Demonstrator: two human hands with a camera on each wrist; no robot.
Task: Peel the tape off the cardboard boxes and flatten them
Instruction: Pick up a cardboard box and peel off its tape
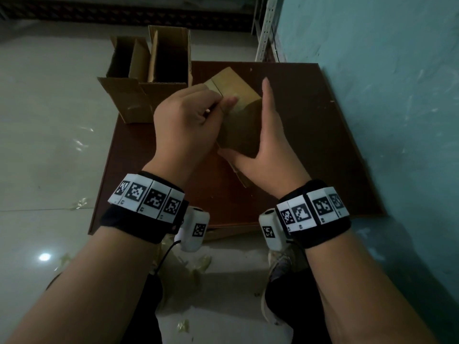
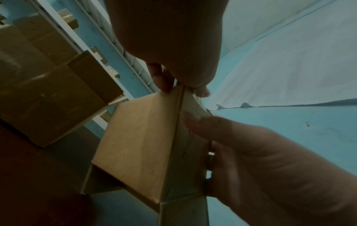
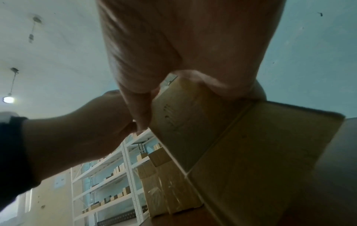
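Brown board [image 1: 310, 135] on floor; two open boxes [image 1: 151, 78] behind held box [image 1: 238, 120].

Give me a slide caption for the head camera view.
Left hand picks at the small box's top seam while right hand steadies it.

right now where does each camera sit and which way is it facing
Head: on the head, looking down at both hands, left hand and right hand, on the small cardboard box over the brown board.
Left wrist: looks along the left fingers up the box's seam; the right hand shows.
Right wrist: looks up past its palm at the box; left forearm shows.
All share the box.
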